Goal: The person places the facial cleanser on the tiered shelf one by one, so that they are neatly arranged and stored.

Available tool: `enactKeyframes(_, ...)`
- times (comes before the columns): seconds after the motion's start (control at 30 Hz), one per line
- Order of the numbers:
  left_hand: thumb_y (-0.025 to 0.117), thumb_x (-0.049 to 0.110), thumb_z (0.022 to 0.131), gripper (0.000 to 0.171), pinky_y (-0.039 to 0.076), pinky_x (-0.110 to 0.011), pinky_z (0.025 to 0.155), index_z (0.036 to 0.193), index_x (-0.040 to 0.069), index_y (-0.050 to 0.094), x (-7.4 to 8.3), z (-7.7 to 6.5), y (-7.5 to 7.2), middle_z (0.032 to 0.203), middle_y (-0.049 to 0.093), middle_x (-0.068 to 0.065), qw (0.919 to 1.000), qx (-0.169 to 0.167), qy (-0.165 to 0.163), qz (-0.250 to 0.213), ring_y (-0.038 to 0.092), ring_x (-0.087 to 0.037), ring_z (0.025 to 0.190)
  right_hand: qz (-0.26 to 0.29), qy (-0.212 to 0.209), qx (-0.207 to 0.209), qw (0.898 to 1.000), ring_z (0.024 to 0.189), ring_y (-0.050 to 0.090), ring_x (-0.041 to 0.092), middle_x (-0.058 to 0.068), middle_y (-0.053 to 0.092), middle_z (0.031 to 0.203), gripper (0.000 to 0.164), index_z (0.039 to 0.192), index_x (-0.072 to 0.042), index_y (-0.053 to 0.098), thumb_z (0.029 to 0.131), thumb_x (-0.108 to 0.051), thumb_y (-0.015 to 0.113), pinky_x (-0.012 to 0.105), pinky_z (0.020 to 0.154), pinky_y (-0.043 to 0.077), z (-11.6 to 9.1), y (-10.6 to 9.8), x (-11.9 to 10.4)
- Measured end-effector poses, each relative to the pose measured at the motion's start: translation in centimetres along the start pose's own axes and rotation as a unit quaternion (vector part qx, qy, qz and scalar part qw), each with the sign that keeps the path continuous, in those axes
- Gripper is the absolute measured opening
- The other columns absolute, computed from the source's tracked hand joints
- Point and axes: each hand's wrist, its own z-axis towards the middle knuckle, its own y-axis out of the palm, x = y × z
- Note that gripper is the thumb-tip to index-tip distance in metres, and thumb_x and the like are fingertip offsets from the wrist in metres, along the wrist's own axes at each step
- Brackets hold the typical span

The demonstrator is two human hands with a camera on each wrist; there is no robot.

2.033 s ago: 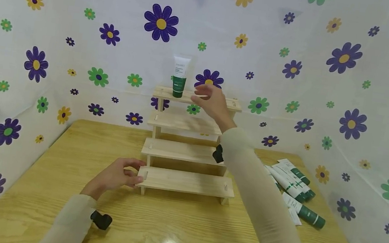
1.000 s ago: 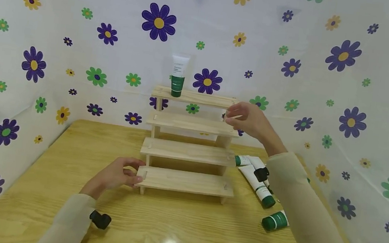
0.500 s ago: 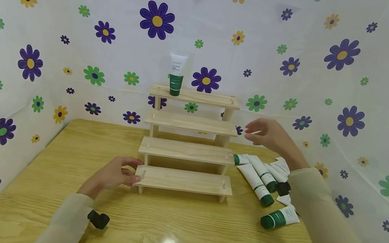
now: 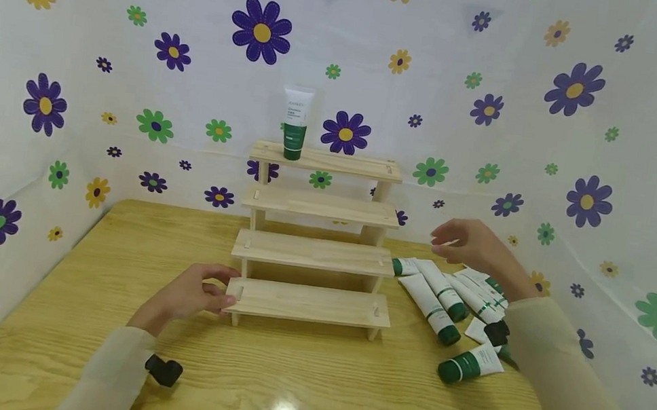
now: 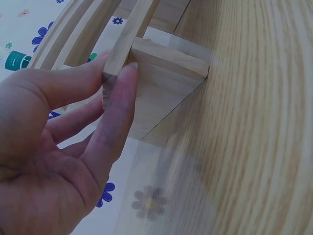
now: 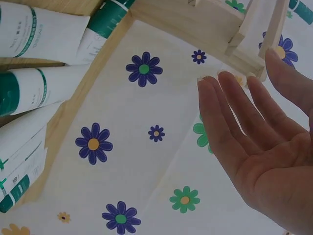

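The wooden stepped rack (image 4: 315, 251) stands in the middle of the surface (image 4: 281, 391), pale bare wood with four flat tiers rising toward the flowered backdrop (image 4: 503, 83). One tube (image 4: 295, 123), white above and dark green below, stands upright on its cap at the left end of the top tier; the other three tiers carry nothing. The left hand (image 4: 190, 294) pinches the left end of the lowest tier, its fingers (image 5: 117, 112) and thumb curled round the board's edge. The right hand (image 4: 471, 246) hangs open in the air to the right of the rack, fingers (image 6: 230, 122) straight and relaxed, holding nothing, above a loose pile of tubes (image 4: 458, 303) lying on the surface just right of the rack. At least six tubes can be counted there, all white with green caps; some overlap, so the exact count is unclear.
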Motion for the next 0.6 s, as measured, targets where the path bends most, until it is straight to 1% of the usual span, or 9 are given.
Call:
enactKeyframes(0.1,0.074,0.011,0.096,0.058,0.065,-0.036,0.08,0.146,-0.005,0.049,0.1,-0.1,0.0,0.137,0.056,-0.028,1.0,-0.002,0.001,0.001,0.072,-0.021,0.097,0.001,0.005,-0.019,1.0,0.104,0.072,0.032,0.029,0.067,0.13,0.042,0.133,0.005,0.059,0.101,-0.021,0.068,0.044,0.087,0.064,-0.8,-0.2,1.2)
enactKeyframes(0.27,0.073,0.01,0.096,0.057,0.065,-0.036,0.08,0.146,-0.004,0.049,0.5,-0.1,0.0,0.138,0.054,-0.028,1.0,-0.001,0.002,0.006,0.072,-0.022,0.098,0.003,0.021,-0.056,0.998,0.105,0.072,0.036,0.032,0.066,0.128,0.04,0.132,0.008,0.057,0.101,-0.015,0.067,0.044,0.085,0.064,-2.5,-0.5,3.2)
enactKeyframes(0.33,0.073,0.009,0.096,0.057,0.065,-0.037,0.08,0.146,-0.005,0.049,0.5,-0.1,0.0,0.137,0.054,-0.028,1.0,-0.001,0.003,0.007,0.072,-0.022,0.098,0.011,0.022,-0.071,0.997,0.105,0.072,0.038,0.034,0.065,0.127,0.04,0.131,0.01,0.057,0.1,-0.014,0.068,0.044,0.084,0.065,-3.1,-0.5,4.0)
enactKeyframes(0.5,0.074,0.011,0.096,0.058,0.066,-0.037,0.08,0.146,-0.006,0.048,0.2,-0.1,0.0,0.137,0.056,-0.029,0.9999,-0.002,0.009,0.005,0.072,-0.023,0.099,0.026,0.029,-0.114,0.993,0.103,0.073,0.036,0.036,0.066,0.124,0.039,0.126,0.013,0.058,0.099,-0.012,0.069,0.045,0.082,0.065,-4.5,-0.1,5.9)
enactKeyframes(0.6,0.074,0.012,0.096,0.059,0.066,-0.037,0.079,0.146,-0.005,0.049,0.0,0.0,0.0,0.137,0.057,-0.029,0.9999,0.001,0.008,0.007,0.073,-0.023,0.099,0.019,0.032,-0.133,0.99,0.1,0.073,0.033,0.033,0.068,0.12,0.039,0.125,0.014,0.058,0.098,-0.011,0.069,0.044,0.081,0.065,-5.1,0.1,7.1)
